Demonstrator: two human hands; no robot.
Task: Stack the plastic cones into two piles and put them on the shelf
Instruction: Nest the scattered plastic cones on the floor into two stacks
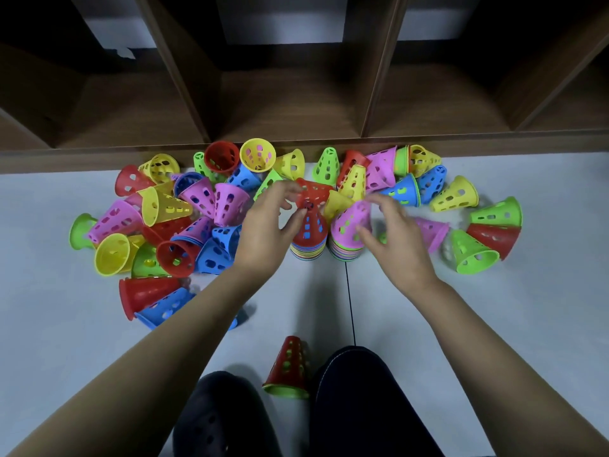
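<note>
Grey floor (494, 324): perforated multicolour cones (454, 194) (two stacks (309, 250) ctr)

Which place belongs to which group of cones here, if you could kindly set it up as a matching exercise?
Things:
1. red-topped pile
2. pink-topped pile
3. red cone on a green one
4. upright green cone

Places:
A. between the knees
B. by the shelf base
C. at the left hand
D. at the right hand

Pairs: 1-C; 2-D; 3-A; 4-B
</note>
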